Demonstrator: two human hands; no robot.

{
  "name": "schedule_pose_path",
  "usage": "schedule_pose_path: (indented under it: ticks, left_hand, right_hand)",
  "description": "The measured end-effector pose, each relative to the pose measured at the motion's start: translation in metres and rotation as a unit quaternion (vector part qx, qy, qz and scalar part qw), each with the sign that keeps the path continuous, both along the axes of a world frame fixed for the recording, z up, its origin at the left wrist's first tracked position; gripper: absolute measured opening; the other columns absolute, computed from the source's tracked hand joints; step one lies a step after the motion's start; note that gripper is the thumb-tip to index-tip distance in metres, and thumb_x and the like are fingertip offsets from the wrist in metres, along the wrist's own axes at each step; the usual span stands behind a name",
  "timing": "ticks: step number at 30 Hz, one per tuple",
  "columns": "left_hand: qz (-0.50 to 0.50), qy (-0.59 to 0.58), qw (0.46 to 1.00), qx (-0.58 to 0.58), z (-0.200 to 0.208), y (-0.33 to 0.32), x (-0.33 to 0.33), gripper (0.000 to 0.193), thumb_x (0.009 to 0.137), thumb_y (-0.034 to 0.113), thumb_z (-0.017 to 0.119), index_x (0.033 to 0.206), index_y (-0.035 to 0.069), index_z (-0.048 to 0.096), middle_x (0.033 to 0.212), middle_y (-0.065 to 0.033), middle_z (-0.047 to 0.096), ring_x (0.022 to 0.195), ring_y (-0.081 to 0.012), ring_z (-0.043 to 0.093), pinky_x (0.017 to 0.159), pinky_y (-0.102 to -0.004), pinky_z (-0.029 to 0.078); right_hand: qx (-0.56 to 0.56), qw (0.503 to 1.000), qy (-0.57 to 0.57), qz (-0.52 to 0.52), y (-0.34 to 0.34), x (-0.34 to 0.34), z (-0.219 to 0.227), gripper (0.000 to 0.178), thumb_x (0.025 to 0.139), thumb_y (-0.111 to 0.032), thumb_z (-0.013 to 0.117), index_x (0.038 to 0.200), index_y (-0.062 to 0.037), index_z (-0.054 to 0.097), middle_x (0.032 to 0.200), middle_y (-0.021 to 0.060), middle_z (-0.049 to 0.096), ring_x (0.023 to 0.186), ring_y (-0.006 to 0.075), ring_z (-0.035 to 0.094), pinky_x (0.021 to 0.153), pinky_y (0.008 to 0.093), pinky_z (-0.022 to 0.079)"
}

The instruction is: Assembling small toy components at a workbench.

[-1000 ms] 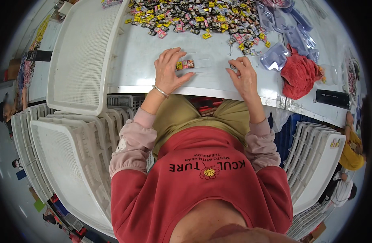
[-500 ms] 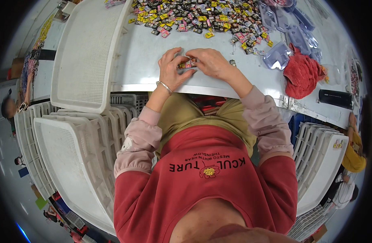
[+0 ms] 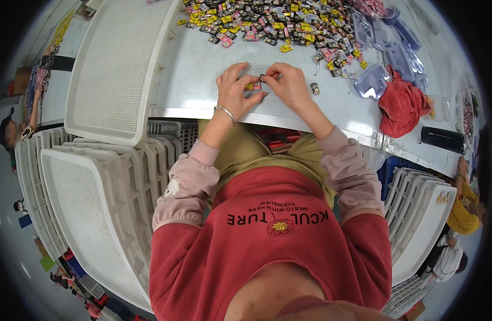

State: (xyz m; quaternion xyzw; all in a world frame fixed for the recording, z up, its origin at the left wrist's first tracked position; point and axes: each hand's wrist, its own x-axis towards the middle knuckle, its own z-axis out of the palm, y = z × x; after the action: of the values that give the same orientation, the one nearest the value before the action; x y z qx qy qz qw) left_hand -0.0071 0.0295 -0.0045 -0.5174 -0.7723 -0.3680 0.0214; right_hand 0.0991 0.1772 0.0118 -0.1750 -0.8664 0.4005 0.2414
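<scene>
My left hand (image 3: 236,92) curls around a short row of small printed rectangular pieces (image 3: 254,86), pink and yellow, its thumb on the near side and fingers on the far side. Faint clear edges around the row look like a transparent plastic tray (image 3: 256,70). To the right, my right hand (image 3: 290,88) pinches a small dark piece (image 3: 262,78) between thumb and fingertips, at the row's right end. A single dark piece (image 3: 315,89) lies on the table just right of that hand. Beyond both hands spreads a large loose pile of similar pieces (image 3: 267,24).
A white mesh tray (image 3: 109,69) leans at the table's left, with stacked white crates (image 3: 85,198) below and more crates (image 3: 420,219) at right. A red cloth (image 3: 403,109), clear blue plastic trays (image 3: 371,81) and a black cylinder (image 3: 443,140) occupy the table's right side. Other people work at both sides.
My right hand has drawn its fingers together into a pinch holding a small dark piece. My left hand stays around the row. The whole view has shifted slightly.
</scene>
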Motion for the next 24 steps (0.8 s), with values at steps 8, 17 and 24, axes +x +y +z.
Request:
schedule_pose_path:
  ticks: [8,17,24]
  left_hand:
    - [0.004,0.017,1.0,-0.001,0.003,-0.004,-0.001,0.039,0.065,0.032,0.081,0.099,0.015,0.071,0.129,-0.0103,0.053,0.118,-0.0287,0.049,0.095,-0.0413,0.034]
    - [-0.011,0.029,0.999,-0.006,0.002,-0.003,0.002,0.04,0.068,0.031,0.078,0.104,0.016,0.07,0.13,-0.0114,0.051,0.119,-0.0311,0.046,0.098,-0.044,0.034]
    - [-0.007,0.05,0.998,-0.021,0.003,-0.004,0.0,0.047,0.069,0.035,0.078,0.112,0.018,0.068,0.131,-0.0108,0.051,0.119,-0.0296,0.047,0.099,-0.043,0.033]
  right_hand:
    - [-0.011,0.994,-0.053,0.092,0.011,0.013,0.016,0.009,0.078,-0.011,0.069,0.086,-0.0064,0.07,0.082,0.0113,0.065,0.075,0.0296,0.065,0.066,0.0382,0.051]
    - [0.07,0.992,-0.017,0.105,0.004,0.013,0.009,0.017,0.079,-0.004,0.066,0.096,-0.0046,0.069,0.088,0.0103,0.063,0.078,0.0267,0.064,0.067,0.0352,0.051]
    - [0.075,0.989,0.023,-0.127,0.124,0.06,0.02,0.015,0.081,-0.009,0.069,0.095,-0.0038,0.07,0.089,0.0087,0.068,0.072,0.019,0.065,0.064,0.0289,0.051]
